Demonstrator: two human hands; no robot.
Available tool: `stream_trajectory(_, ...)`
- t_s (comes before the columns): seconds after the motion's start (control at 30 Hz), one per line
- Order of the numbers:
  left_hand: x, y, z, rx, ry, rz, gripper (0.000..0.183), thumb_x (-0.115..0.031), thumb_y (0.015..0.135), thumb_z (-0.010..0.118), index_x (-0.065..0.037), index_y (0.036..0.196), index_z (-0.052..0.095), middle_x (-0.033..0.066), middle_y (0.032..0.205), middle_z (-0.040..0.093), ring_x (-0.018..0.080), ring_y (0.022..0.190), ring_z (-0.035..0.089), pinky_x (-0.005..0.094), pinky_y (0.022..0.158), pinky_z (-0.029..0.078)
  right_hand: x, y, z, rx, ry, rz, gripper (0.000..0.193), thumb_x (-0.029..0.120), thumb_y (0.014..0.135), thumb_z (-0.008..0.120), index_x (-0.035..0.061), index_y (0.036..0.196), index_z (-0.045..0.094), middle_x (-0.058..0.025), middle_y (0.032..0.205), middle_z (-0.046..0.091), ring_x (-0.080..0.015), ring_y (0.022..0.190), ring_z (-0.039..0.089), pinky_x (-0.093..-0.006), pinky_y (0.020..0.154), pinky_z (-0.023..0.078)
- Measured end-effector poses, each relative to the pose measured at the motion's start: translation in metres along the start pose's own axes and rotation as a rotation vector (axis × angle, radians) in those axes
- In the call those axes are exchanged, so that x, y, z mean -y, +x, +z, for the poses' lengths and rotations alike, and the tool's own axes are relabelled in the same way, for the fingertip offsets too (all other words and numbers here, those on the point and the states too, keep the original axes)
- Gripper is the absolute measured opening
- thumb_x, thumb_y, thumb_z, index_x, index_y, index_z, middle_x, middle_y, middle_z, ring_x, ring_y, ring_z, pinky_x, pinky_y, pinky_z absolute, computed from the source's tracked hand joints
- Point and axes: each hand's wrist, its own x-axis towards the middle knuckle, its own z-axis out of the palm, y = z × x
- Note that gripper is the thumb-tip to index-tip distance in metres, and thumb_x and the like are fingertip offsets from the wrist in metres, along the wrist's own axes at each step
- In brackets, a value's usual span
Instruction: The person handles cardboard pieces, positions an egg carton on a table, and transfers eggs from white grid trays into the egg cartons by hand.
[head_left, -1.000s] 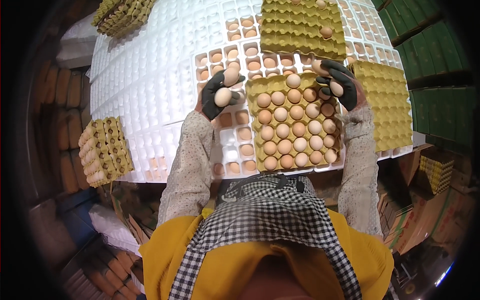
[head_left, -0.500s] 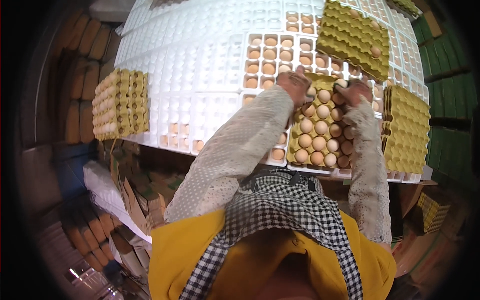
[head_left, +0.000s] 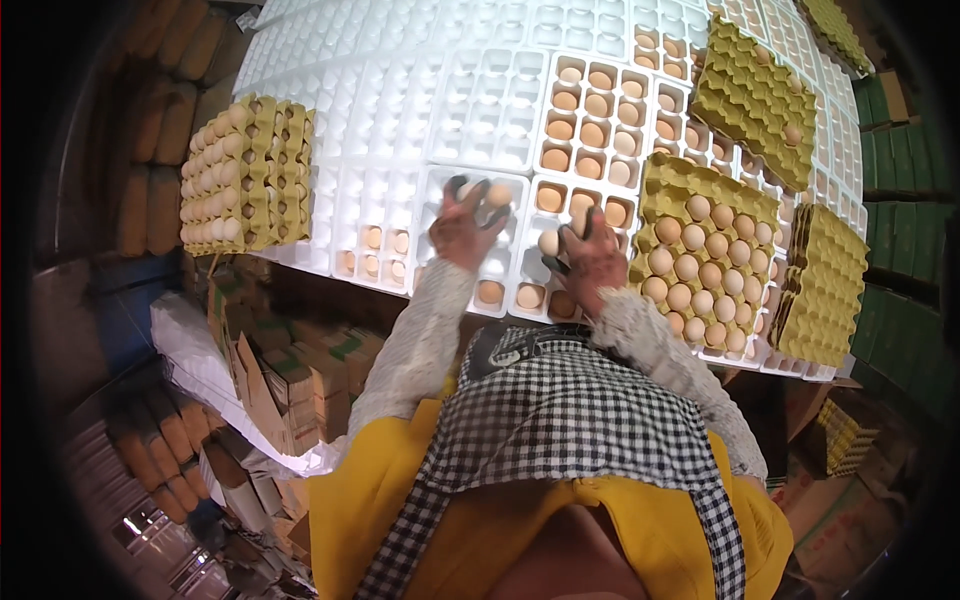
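My left hand (head_left: 462, 230) is over a white foam tray (head_left: 424, 225), its fingers curled round a pale egg, with a browner egg (head_left: 498, 195) beside the fingertips. My right hand (head_left: 597, 262) reaches over the neighbouring white tray, a light egg (head_left: 549, 241) between its thumb and fingers. Brown eggs (head_left: 550, 196) sit in that tray's cells around this hand, and some cells are hidden under it. Right of my right hand lies a yellow pulp egg tray (head_left: 660, 180) holding many eggs, with bare cups along its far side.
Stacked yellow trays with eggs (head_left: 245, 175) stand at the left table edge. More yellow trays (head_left: 825, 285) are at the right, and another stack (head_left: 755, 95) lies farther back. White foam trays cover the table. Cardboard boxes (head_left: 290, 375) are below the near edge.
Both hands have moved left from the yellow egg tray to the white foam trays, carrying eggs. The view has shifted, so the table's contents sit differently in the picture.
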Motion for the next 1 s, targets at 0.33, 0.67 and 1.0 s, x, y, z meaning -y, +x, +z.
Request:
stream_trajectory(0.33, 0.001, -0.004, 0.005, 0.502, 0.235, 0.189, 0.050, -0.015, 0.077, 0.062, -0.019, 0.125, 0.049, 0.0155, 0.124, 0.048, 0.0312, 0.097, 0.060, 0.0393, 0.082, 0.051, -0.034, -0.019, 0.048, -0.145, 0.129, -0.047, 0.047, 0.025, 0.077, 0.064, 0.0220, 0.122, 0.053, -0.0198, 0.117, 0.046, -0.0339, 0.099, 0.054, -0.0403, 0.077, 0.050)
stream_trajectory(0.67, 0.052, -0.053, 0.051, -0.022, 0.043, 0.517, 0.042, -0.014, 0.067, 0.066, -0.007, 0.107, 0.057, 0.0169, 0.109, 0.054, 0.0374, 0.100, 0.049, 0.0498, 0.088, 0.038, -0.039, -0.039, 0.018, -0.241, 0.175, -0.497, 0.038, 0.024, 0.067, 0.069, 0.0122, 0.102, 0.060, -0.0092, 0.110, 0.053, -0.0339, 0.111, 0.045, -0.0514, 0.096, 0.034)
stream_trajectory(1.0, -0.152, -0.007, 0.075, 0.273, 0.012, 0.755, 0.059, -0.037, 0.069, 0.070, -0.012, 0.120, 0.055, 0.0130, 0.118, 0.055, 0.0360, 0.114, 0.046, 0.0502, 0.099, 0.032, -0.214, -0.022, -0.028, -0.312, -0.188, 0.032, 0.053, 0.039, 0.054, 0.077, 0.0188, 0.100, 0.064, -0.0114, 0.130, 0.040, -0.0422, 0.119, 0.033, -0.0593, 0.098, 0.023)
